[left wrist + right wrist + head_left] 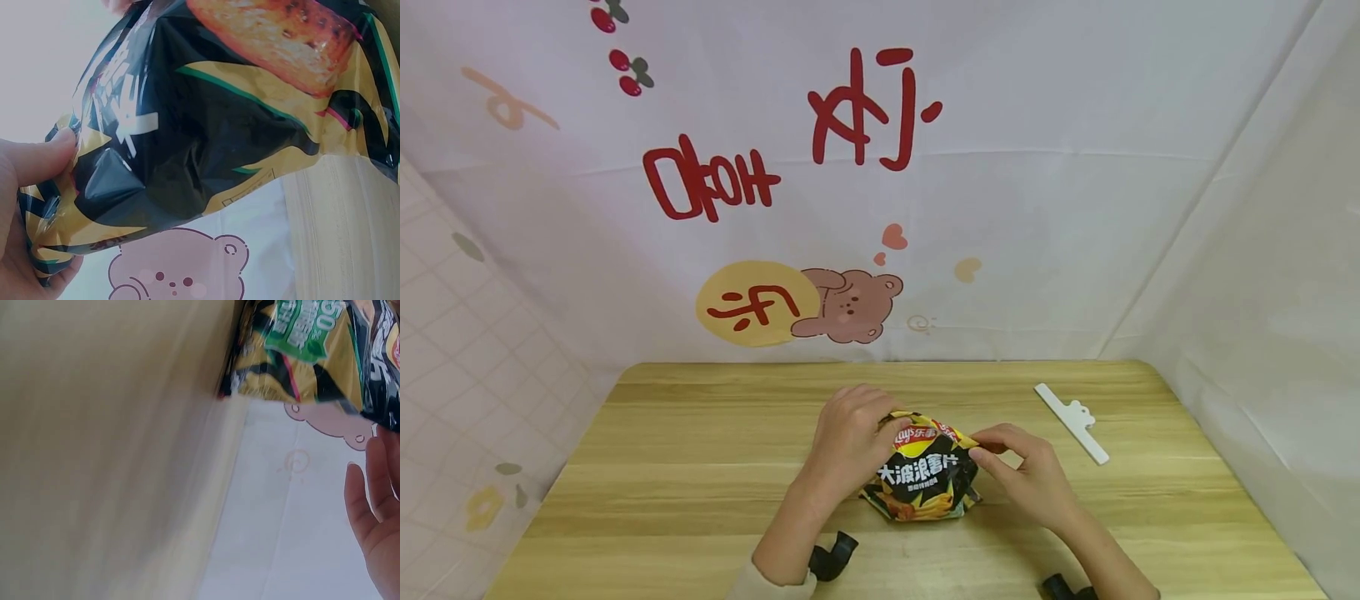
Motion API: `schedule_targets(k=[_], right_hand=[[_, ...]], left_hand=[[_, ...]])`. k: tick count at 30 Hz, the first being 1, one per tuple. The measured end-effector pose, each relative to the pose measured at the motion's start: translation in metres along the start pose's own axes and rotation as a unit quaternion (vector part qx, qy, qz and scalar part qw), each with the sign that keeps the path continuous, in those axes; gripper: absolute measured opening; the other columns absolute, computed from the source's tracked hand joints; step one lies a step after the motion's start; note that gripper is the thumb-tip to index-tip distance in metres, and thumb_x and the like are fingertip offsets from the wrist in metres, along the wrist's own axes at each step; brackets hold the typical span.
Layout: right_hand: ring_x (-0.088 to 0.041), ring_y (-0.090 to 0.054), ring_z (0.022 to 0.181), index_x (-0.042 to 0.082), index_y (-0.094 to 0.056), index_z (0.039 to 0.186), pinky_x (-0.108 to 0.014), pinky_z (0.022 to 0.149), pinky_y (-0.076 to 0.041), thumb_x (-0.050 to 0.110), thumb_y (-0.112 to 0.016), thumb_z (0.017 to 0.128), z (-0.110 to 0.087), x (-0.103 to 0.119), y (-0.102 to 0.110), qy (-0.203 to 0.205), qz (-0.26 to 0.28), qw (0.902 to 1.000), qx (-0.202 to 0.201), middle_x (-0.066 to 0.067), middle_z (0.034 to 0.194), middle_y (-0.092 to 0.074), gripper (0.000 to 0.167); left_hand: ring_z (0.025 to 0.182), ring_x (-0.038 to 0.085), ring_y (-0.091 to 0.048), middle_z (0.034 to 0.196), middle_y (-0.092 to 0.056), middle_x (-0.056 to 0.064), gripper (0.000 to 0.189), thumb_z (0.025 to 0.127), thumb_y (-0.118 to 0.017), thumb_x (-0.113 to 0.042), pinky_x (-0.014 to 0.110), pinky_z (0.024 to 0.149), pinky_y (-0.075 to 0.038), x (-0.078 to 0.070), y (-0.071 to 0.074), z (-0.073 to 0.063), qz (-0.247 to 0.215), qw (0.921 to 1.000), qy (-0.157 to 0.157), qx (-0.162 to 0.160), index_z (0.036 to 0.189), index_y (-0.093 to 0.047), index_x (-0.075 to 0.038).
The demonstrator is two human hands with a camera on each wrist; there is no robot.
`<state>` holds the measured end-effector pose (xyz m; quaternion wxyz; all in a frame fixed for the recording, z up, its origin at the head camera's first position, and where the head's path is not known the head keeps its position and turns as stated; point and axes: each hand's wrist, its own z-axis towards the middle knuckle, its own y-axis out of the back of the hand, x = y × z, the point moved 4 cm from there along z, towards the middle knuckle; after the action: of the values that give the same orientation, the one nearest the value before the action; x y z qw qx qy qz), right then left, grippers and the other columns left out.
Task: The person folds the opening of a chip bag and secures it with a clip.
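A black and yellow bag of potato chips (917,487) stands upright on the table, its top edge raised, between both hands. My left hand (853,433) grips the bag's upper left corner; in the left wrist view the thumb of the left hand (37,165) presses the front of the chip bag (206,137), with fingers behind. At the upper right corner, my right hand (1026,479) pinches the bag's edge between thumb and fingers. In the right wrist view several fingers of the right hand (384,531) extend beside the chip bag (300,369); the pinch itself is out of frame.
A white sealing clip (1072,423) lies on the wooden table (700,467), right of the bag. A black curved piece (833,557) is by the left wrist, another black piece (1060,587) by the right. A printed white cloth (1037,250) hangs behind the table.
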<state>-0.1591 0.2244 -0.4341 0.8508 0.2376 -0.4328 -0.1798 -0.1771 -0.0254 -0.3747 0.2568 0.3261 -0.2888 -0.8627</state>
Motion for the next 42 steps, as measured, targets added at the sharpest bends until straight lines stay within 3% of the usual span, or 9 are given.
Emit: schedule_targets(k=[5,9,11,17,24,33,39,42], right_hand=[[-0.009,-0.064,0.088,0.015,-0.076,0.109,-0.025,0.067,-0.054,0.000,-0.079,0.091,-0.002,-0.011,0.019,-0.009,-0.058,0.9983,-0.001,0.005,0.101,-0.074,0.023],[-0.015,-0.064,0.091,0.012,-0.075,0.115,-0.030,0.068,-0.055,0.007,-0.082,0.090,0.000,-0.026,0.036,-0.017,-0.129,0.9914,-0.014,0.002,0.105,-0.074,0.026],[-0.020,-0.066,0.095,0.009,-0.073,0.120,-0.035,0.069,-0.056,0.009,-0.083,0.089,0.001,-0.034,0.043,-0.015,-0.158,0.9872,-0.017,-0.003,0.109,-0.074,0.033],[-0.042,-0.064,0.114,0.001,-0.063,0.135,-0.061,0.087,-0.054,0.016,-0.086,0.086,0.001,-0.062,0.056,-0.004,-0.206,0.9786,-0.003,-0.021,0.128,-0.068,0.056],[-0.057,-0.047,0.132,-0.006,-0.051,0.147,-0.074,0.100,-0.041,0.033,-0.082,0.091,0.001,-0.093,0.070,-0.074,-0.240,0.9671,0.041,-0.033,0.148,-0.050,0.076],[-0.064,-0.032,0.140,-0.017,-0.026,0.156,-0.076,0.108,-0.032,0.054,-0.069,0.098,0.003,-0.126,0.080,-0.163,-0.270,0.9408,0.123,-0.043,0.157,-0.029,0.101],[-0.066,-0.030,0.140,-0.021,-0.020,0.154,-0.076,0.109,-0.031,0.061,-0.061,0.100,0.003,-0.142,0.085,-0.212,-0.275,0.9252,0.154,-0.048,0.155,-0.026,0.106],[-0.065,-0.040,0.133,-0.023,-0.022,0.152,-0.075,0.100,-0.041,0.064,-0.059,0.100,0.002,-0.148,0.088,-0.226,-0.281,0.9190,0.160,-0.048,0.150,-0.034,0.108]], left_hand=[[0.089,0.017,-0.072,0.091,-0.078,-0.002,0.009,0.085,-0.088,-0.011,0.036,0.082,-0.056,-0.001,0.000,0.000,0.000,1.0000,-0.004,0.001,0.092,-0.081,-0.012],[0.090,0.017,-0.072,0.092,-0.079,-0.002,0.010,0.085,-0.088,-0.011,0.036,0.083,-0.056,-0.001,-0.001,0.000,0.004,1.0000,-0.002,0.001,0.092,-0.081,-0.012],[0.090,0.017,-0.072,0.092,-0.079,-0.002,0.010,0.085,-0.088,-0.011,0.036,0.084,-0.056,0.000,-0.001,0.000,0.005,1.0000,-0.002,0.001,0.093,-0.081,-0.012],[0.090,0.018,-0.072,0.092,-0.079,-0.002,0.011,0.085,-0.089,-0.011,0.036,0.083,-0.057,0.000,0.000,-0.001,0.007,1.0000,-0.002,-0.001,0.093,-0.081,-0.012],[0.090,0.017,-0.072,0.092,-0.079,-0.002,0.011,0.085,-0.088,-0.011,0.036,0.083,-0.056,0.000,0.000,-0.001,0.000,1.0000,-0.004,0.001,0.093,-0.081,-0.012],[0.090,0.017,-0.072,0.092,-0.079,-0.003,0.011,0.085,-0.089,-0.011,0.036,0.084,-0.057,-0.001,0.001,0.001,-0.001,1.0000,-0.006,0.001,0.093,-0.082,-0.013],[0.089,0.017,-0.072,0.092,-0.079,-0.002,0.012,0.084,-0.089,-0.010,0.036,0.084,-0.057,-0.002,0.001,0.000,-0.003,0.9999,-0.010,0.002,0.093,-0.081,-0.013],[0.089,0.017,-0.072,0.091,-0.078,-0.003,0.012,0.085,-0.088,-0.010,0.036,0.083,-0.057,-0.002,0.001,0.000,-0.002,1.0000,-0.004,0.004,0.094,-0.081,-0.013]])
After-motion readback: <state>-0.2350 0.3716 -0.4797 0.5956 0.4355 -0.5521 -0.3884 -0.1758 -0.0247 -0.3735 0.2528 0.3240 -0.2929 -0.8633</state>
